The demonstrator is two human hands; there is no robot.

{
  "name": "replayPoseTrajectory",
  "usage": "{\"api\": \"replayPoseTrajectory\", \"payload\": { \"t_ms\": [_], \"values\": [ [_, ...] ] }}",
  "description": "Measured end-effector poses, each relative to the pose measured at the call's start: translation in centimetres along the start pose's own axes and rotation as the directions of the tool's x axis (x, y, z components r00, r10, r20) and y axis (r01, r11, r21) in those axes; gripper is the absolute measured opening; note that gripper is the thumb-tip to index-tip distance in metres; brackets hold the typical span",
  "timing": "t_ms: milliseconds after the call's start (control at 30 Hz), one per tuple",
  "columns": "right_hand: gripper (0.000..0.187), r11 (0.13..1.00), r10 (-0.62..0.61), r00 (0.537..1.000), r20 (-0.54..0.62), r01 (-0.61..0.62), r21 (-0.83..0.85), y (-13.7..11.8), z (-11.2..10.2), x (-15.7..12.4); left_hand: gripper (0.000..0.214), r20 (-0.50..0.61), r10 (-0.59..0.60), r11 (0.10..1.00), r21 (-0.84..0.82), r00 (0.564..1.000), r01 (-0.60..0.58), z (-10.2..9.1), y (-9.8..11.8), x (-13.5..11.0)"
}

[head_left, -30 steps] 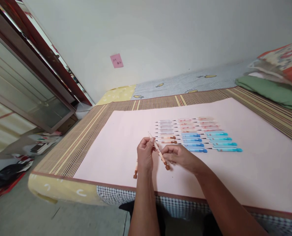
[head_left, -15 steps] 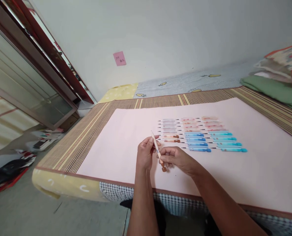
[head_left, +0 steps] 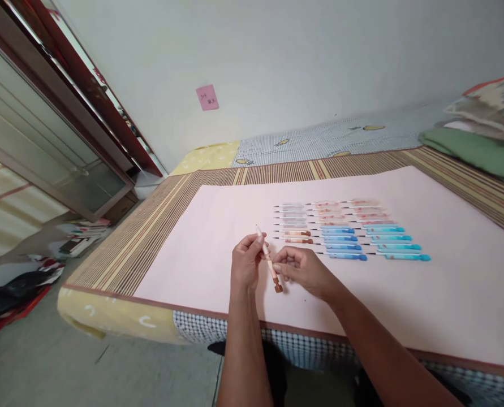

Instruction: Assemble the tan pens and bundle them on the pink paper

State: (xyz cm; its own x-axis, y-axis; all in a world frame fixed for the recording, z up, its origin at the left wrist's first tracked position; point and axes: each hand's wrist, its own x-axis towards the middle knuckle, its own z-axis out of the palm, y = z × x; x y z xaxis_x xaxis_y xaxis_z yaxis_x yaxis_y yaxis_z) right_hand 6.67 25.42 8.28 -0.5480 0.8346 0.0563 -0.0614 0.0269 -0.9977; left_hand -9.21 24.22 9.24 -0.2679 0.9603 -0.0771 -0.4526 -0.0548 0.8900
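Note:
My left hand pinches a pen with a white tip, a cream barrel and a brown shaped end, tilted with the tip pointing away from me. Curled fingers of my right hand pinch at the lower barrel, near the brown end. Beyond both hands, pens lie in three columns on a pale pink sheet. Two cream-and-brown pens are closest to my left hand. Several blue pens and several turquoise pens lie to their right. Paler grey pens and pinkish pens form the far rows.
The sheet covers a striped mat on a bed with a checked and yellow cover. A green folded cloth and other fabrics sit at the far right. A pink note is on the wall. Left stands a glass-panelled door.
Both hands have shifted slightly left with the pen. The right hand's fingers have moved from around the lower barrel to its right side. The laid-out pens keep their arrangement.

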Motion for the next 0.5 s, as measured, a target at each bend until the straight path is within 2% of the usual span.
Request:
{"api": "replayPoseTrajectory", "payload": {
  "t_ms": [100, 200, 333, 500],
  "values": [
    [0.01, 0.981, -0.116, 0.992, -0.039, 0.109, -0.16, -0.8, 0.2, -0.4, 0.039, -0.025, -0.029, 0.999, -0.032, 0.999, 0.028, -0.5, 0.1, 0.1],
    [0.015, 0.955, -0.174, 0.985, 0.013, 0.172, -0.242, -1.6, 0.6, -0.9, 0.04, -0.048, -0.049, 0.997, -0.06, 0.998, 0.046, -1.0, 0.3, 0.2],
    [0.007, 0.973, -0.107, 0.994, 0.002, 0.105, -0.207, -1.8, 1.0, -0.9, 0.042, -0.073, -0.035, 0.998, -0.047, 0.997, 0.031, -1.5, 0.6, 0.2],
    [0.026, 0.994, -0.005, 0.998, -0.068, -0.003, -0.111, -0.7, 1.5, -0.2, 0.044, -0.065, 0.027, 0.993, 0.114, 0.997, -0.02, -1.4, 0.5, 0.0]
  ]
}}
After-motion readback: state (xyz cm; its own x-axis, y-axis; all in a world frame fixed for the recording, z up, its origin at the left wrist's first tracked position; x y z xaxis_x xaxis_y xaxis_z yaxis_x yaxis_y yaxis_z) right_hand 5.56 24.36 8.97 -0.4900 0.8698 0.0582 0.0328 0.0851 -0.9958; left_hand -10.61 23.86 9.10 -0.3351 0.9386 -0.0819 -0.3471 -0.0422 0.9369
